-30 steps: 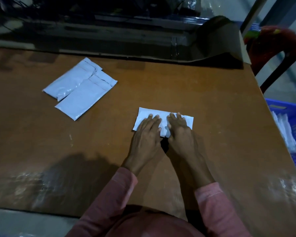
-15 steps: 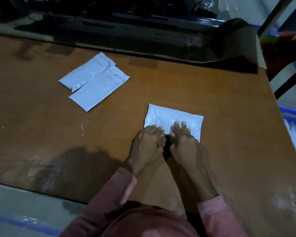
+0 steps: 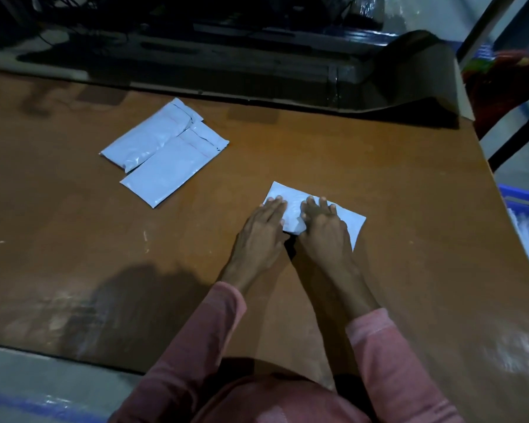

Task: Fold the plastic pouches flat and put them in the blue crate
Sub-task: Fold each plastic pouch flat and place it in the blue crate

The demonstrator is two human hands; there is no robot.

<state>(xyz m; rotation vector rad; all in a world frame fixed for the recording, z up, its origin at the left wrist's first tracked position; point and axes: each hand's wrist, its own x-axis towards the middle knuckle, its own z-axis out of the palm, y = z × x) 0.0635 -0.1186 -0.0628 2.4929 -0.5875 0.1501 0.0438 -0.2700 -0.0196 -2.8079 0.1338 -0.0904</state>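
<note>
– Brown wooden table (image 3: 287, 141) is filling most of the view in dim light, with dark clutter sitting behind it.
– Hands?
– Left hand (image 3: 258, 233) and right hand (image 3: 326, 232) are lying side by side, palms down, pressing one pale pouch (image 3: 292, 209) onto the table. Left fingers are lying straight and together. Right fingers are lying straight and slightly spread. Whether the thumbs are pinching anything, I cannot tell.
– Where's that pouch sitting?
– Right of the table's middle. Its near edge is bunching up between the two hands, and its right corner is sticking out flat past the right hand.
– Others?
– Two spare pouches (image 3: 165, 154) are lying flat to the far left, well apart from the hands, one overlapping the other.
– Crate?
– Blue crate (image 3: 519, 196) is showing at the right edge, beside the table and lower down. White plastic is lying in it, too blurred to count. Pink sleeves (image 3: 202, 346) are covering both forearms.
</note>
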